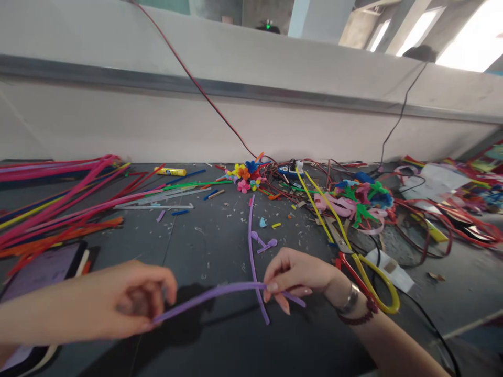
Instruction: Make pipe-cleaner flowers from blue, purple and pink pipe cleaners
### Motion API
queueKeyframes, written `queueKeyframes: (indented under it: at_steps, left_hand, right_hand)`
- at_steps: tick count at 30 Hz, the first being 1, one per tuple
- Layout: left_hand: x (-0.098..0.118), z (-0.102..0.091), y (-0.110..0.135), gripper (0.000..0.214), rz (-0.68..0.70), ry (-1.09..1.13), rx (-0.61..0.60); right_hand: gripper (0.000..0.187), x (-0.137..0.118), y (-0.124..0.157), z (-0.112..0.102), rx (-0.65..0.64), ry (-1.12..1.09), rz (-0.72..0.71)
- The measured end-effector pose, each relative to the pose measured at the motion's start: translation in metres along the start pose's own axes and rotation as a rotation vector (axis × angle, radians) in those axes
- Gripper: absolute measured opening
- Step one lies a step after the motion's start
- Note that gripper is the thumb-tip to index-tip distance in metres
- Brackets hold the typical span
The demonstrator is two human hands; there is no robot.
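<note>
Both hands hold one long purple strip [220,293] stretched low over the dark table [204,241]. My left hand [129,303] is closed around its left end. My right hand [294,277] pinches its right part between thumb and fingers; a short tail sticks out past the fingers. A second purple strip [251,241] lies on the table and runs away from me, crossing under the held one. Two small purple pieces [265,243] lie beside it.
A pile of long pink, red and orange strips [58,209] covers the left. A phone [43,272] lies near left. Yellow-handled scissors [373,283] sit right of my wrist. Colourful flowers [245,175], a glue stick [171,171], cables and scraps fill the back and right.
</note>
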State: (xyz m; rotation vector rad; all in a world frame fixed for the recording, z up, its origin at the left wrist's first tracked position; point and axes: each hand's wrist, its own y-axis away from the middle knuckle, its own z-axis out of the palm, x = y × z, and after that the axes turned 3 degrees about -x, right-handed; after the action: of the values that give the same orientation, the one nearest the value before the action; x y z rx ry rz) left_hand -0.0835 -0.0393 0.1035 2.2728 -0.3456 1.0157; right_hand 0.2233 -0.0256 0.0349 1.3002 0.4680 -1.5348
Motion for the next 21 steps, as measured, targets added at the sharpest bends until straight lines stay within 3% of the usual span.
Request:
queueKeyframes:
  at_steps: [1,5,8,11,16,21]
  left_hand:
    - [0.007,0.002,-0.006,0.018,-0.011,-0.046,-0.083]
    - [0.031,0.027,-0.029,0.049,0.128,-0.198,0.059]
    - [0.038,0.048,-0.047,0.03,0.399,-0.237,-0.015]
    - [0.032,0.053,-0.064,0.031,0.509,-0.302,0.033]
    - [0.023,0.036,-0.072,0.026,0.507,-0.337,0.27]
    - [0.031,0.041,-0.072,0.021,0.361,-0.225,0.261]
  right_hand:
    - [0.021,0.002,-0.004,-0.002,0.016,-0.028,-0.003]
    - [0.018,0.004,-0.021,-0.005,0.071,-0.147,-0.01]
    - [0.017,0.004,-0.025,-0.006,0.071,-0.209,-0.017]
    - [0.017,0.005,-0.02,-0.009,0.063,-0.263,-0.056]
    - [0.017,0.013,-0.012,-0.019,0.097,-0.357,-0.116]
    - [0.014,0.021,-0.015,-0.021,0.203,-0.35,-0.205]
